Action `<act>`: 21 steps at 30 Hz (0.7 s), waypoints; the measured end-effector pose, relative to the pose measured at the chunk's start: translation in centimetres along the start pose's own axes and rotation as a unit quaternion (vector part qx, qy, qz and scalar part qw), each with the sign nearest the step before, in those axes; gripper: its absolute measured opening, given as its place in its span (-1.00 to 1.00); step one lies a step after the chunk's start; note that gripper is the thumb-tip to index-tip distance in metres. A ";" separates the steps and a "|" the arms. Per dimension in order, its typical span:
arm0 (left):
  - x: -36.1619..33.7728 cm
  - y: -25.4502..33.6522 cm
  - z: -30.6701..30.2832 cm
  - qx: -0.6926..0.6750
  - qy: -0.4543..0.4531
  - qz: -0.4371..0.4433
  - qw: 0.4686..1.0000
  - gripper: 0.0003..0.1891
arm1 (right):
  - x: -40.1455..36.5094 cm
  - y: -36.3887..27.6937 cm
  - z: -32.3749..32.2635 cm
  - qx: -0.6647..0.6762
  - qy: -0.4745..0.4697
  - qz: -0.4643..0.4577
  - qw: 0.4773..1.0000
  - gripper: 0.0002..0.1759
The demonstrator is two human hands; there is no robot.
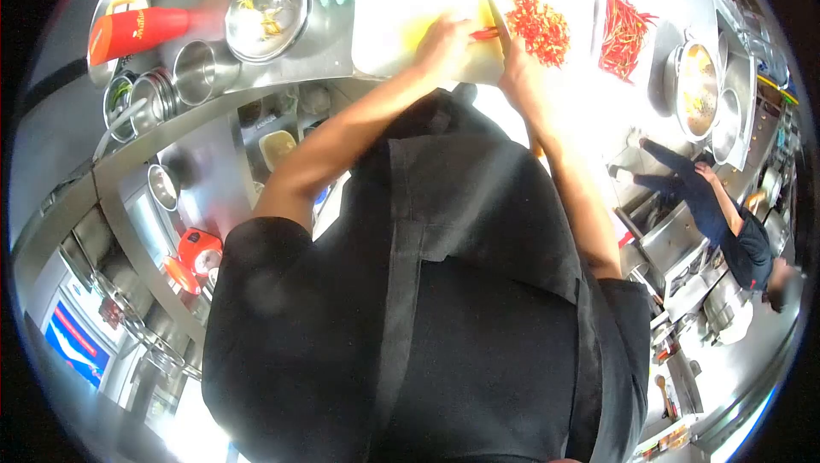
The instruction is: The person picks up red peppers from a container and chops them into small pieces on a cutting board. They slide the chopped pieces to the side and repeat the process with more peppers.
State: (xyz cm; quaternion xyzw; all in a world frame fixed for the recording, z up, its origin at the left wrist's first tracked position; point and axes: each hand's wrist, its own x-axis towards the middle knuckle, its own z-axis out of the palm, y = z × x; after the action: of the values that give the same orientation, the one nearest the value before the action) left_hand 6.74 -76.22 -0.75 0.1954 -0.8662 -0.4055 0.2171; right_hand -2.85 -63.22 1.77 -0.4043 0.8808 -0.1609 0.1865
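My left hand point(442, 49) is closed on a red chili point(485, 33) over the cutting board point(384, 32). My right hand point(523, 68) grips a knife point(493, 0), whose blade points away from me beside the chili. Just right of the blade lies a pile of chopped red chilies point(540, 26). Farther right, whole red chilies point(626, 34) are heaped together on a pale surface. Bright glare washes out part of the board and the counter around it.
A metal bowl with yellowish scraps point(266, 17), a steel pot point(203, 70) and a red appliance point(137, 34) are at the left. A pan of food point(696, 91) is at the right. Another person point(726, 215) stands beyond it.
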 end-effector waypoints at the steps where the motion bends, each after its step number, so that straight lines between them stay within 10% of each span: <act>1: 0.3 -0.1 0.0 -0.007 -0.004 -0.007 1.000 -0.72 | 0.8 -1.2 -1.5 0.007 -0.037 0.017 0.999 -0.78; 21: 2.0 0.0 -1.0 -0.107 -0.059 -0.035 0.992 -0.74 | -0.2 -3.4 -2.4 0.004 -0.002 0.030 1.000 -0.82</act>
State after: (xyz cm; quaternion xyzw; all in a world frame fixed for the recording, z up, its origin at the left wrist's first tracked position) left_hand 5.59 -77.89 0.30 0.1772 -0.8216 -0.5142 0.1706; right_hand -1.60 -64.86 5.44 -0.3774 0.8914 -0.1581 0.1949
